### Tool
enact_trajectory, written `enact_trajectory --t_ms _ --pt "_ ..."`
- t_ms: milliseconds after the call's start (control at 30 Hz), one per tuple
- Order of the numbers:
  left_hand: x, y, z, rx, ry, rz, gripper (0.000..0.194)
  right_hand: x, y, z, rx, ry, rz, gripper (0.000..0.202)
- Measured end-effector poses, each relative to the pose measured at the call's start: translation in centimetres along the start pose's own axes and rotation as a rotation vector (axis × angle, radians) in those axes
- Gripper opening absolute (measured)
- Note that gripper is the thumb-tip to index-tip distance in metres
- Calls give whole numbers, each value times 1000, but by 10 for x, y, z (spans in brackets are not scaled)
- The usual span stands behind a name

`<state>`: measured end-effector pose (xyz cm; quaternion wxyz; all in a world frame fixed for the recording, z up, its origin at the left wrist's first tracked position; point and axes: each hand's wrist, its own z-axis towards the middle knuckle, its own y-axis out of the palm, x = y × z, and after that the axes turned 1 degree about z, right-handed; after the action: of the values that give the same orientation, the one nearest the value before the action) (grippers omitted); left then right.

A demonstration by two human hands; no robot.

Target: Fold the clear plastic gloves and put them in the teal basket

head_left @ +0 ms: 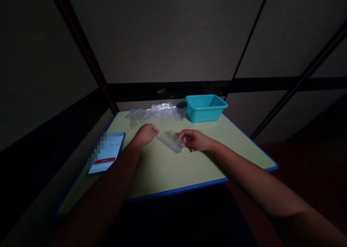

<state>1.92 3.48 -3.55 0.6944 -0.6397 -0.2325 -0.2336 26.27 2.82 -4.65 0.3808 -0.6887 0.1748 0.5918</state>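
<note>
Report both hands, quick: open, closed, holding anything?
Left hand: closed, pinching one end of the clear plastic piece.
Right hand: half-curled at the plastic's other end; whether it grips cannot be told.

A phone (102,167) is lying near the left edge of a pale yellow-green table (173,174) with blue edging (184,192), its lit screen (110,149) showing a red bar (105,160); crumpled clear plastic (162,112) is sprawling along the far side, a turquoise basin (206,114) is standing just beside it, and grey wall panels (157,34) are rising behind
</note>
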Motion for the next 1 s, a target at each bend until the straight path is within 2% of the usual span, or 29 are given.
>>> enact_trajectory --t_ms 133,400,533,833,1000 --pt "0 0 -1 -4 13 -7 13 0 -1 2 25 -139 -2 26" --pt "-2 4 -1 -13 25 -12 9 -1 1 4 119 -215 -82 26" --pt "-1 5 -1 -13 28 2 9 -1 6 6 154 -195 -95 27" --pt "-1 2 1 -18 7 44 12 4 11 10 141 -107 -26 18" --pt "-1 2 1 -19 4 49 15 5 10 11 154 -86 -30 24"
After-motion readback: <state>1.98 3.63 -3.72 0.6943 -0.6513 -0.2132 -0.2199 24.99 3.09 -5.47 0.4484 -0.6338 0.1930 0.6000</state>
